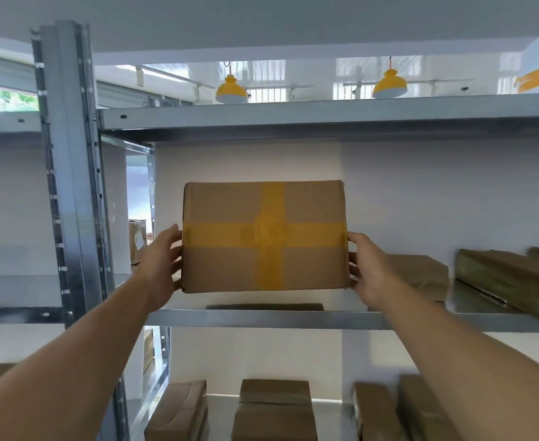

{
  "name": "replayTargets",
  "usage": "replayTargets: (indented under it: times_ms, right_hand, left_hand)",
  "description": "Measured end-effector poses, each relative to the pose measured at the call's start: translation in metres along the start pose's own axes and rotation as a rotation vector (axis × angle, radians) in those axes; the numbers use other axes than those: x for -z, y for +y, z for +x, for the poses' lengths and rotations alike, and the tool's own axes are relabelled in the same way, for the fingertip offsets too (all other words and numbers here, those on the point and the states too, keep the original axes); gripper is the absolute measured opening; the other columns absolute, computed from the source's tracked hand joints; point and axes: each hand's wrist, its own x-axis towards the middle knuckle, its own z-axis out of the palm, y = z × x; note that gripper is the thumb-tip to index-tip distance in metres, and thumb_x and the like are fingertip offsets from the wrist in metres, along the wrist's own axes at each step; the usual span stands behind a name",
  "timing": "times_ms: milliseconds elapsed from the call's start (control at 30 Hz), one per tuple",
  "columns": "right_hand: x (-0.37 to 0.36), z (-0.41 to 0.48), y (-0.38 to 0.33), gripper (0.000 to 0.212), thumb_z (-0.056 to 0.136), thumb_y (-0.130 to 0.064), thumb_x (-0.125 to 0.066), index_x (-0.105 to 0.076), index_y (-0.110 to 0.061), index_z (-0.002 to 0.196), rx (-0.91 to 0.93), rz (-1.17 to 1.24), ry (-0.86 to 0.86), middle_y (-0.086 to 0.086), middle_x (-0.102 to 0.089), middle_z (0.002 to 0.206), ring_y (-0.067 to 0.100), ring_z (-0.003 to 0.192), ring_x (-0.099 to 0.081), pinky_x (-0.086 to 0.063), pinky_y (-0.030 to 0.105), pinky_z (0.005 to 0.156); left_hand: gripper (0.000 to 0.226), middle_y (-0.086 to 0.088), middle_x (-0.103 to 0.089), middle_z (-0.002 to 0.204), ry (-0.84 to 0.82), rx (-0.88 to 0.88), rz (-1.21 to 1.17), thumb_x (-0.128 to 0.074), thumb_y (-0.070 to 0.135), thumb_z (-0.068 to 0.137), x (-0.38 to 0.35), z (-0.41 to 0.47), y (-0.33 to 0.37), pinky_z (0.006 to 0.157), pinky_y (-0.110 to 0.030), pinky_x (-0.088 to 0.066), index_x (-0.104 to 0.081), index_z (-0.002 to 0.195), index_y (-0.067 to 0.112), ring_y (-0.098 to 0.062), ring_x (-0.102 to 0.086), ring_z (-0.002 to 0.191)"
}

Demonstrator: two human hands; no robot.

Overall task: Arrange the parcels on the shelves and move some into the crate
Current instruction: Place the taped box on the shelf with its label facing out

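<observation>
Brown parcels lie nearest, on the lower shelf. Above them, the left hand and right hand clasp opposite ends of a cardboard box crossed with yellow tape, raised just over the middle shelf. More parcels rest to its right, and yellow pendant lamps hang beyond.

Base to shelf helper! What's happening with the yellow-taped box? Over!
Left hand and right hand grip opposite sides of brown cardboard parcel with yellow tape cross. Parcel held above grey metal shelf. Flat brown parcel to its right, apart.
</observation>
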Motion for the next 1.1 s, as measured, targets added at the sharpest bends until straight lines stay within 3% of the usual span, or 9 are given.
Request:
replayTargets:
  times_ms: [100,233,533,700,833,900,1000,1100]
  right_hand:
    - [0.002,0.005,-0.001,0.032,0.104,-0.058,-0.038,-0.060,-0.035,0.108,-0.002,-0.005,-0.010,0.000,-0.062,0.108,0.025,0.108,-0.058,-0.050,0.051,0.102]
    - [-0.001,0.010,0.002,0.043,0.102,-0.066,-0.029,-0.058,-0.033,0.105,-0.008,-0.032,-0.002,-0.001,-0.060,0.104,0.029,0.110,-0.057,-0.049,0.051,0.096]
    - [-0.012,0.024,0.008,0.071,0.093,-0.080,-0.030,-0.046,-0.035,0.145,-0.035,0.009,0.004,0.006,-0.054,0.144,0.038,0.131,-0.052,-0.043,0.062,0.109]
    - [-0.022,0.032,0.007,0.057,0.098,-0.071,-0.037,-0.051,-0.034,0.139,-0.041,0.040,-0.033,0.005,-0.055,0.139,0.036,0.132,-0.049,-0.039,0.060,0.113]
    - [-0.025,0.036,0.012,0.043,0.105,-0.057,-0.035,-0.055,-0.030,0.131,-0.038,0.036,-0.005,0.005,-0.061,0.131,0.031,0.124,-0.053,-0.041,0.056,0.110]
    - [-0.026,0.037,0.015,0.040,0.107,-0.051,-0.031,-0.058,-0.027,0.124,-0.016,0.032,0.026,0.007,-0.064,0.126,0.029,0.120,-0.056,-0.043,0.052,0.106]
    - [-0.025,0.039,0.019,0.039,0.108,-0.046,-0.029,-0.059,-0.022,0.112,-0.003,0.037,0.045,0.012,-0.065,0.121,0.029,0.115,-0.057,-0.044,0.050,0.104]
    - [-0.025,0.039,0.020,0.036,0.109,-0.044,-0.031,-0.059,-0.023,0.117,-0.001,0.045,0.046,0.010,-0.064,0.120,0.028,0.109,-0.058,-0.048,0.046,0.097]
  left_hand:
    - [0.071,0.003,-0.040,0.154,-0.020,0.006,-0.003,-0.028,0.071,0.094,-0.005,0.000,-0.004,0.113,-0.059,-0.030,-0.034,0.153,0.033,-0.030,-0.037,0.143]
    - [0.081,0.002,-0.031,0.161,-0.015,0.027,0.006,-0.027,0.076,0.089,-0.005,0.003,-0.010,0.115,-0.061,-0.027,-0.025,0.157,0.031,-0.032,-0.030,0.147]
    - [0.067,0.002,-0.040,0.155,-0.021,0.007,-0.052,-0.032,0.070,0.094,-0.001,0.026,-0.009,0.111,-0.065,-0.031,-0.036,0.150,0.033,-0.034,-0.037,0.142]
    - [0.060,0.005,-0.044,0.151,-0.037,-0.011,-0.068,-0.040,0.066,0.094,0.008,0.043,-0.006,0.108,-0.064,-0.035,-0.041,0.146,0.036,-0.031,-0.040,0.140]
    - [0.028,0.008,-0.059,0.120,-0.044,0.008,-0.081,-0.036,0.048,0.104,0.014,0.053,-0.012,0.091,-0.054,-0.042,-0.061,0.106,0.036,-0.027,-0.050,0.120]
    - [0.029,0.005,-0.059,0.117,-0.040,0.014,-0.078,-0.034,0.039,0.106,0.017,0.060,-0.016,0.096,-0.052,-0.040,-0.060,0.095,0.033,-0.026,-0.050,0.116]
    - [0.029,0.006,-0.061,0.110,-0.015,0.035,-0.036,-0.033,0.037,0.106,0.021,0.067,-0.019,0.111,-0.054,-0.030,-0.059,0.094,0.030,-0.024,-0.049,0.122]
    - [0.027,0.005,-0.061,0.110,-0.022,0.024,0.009,-0.036,0.045,0.105,0.020,0.067,-0.018,0.110,-0.050,-0.032,-0.058,0.098,0.033,-0.024,-0.050,0.121]
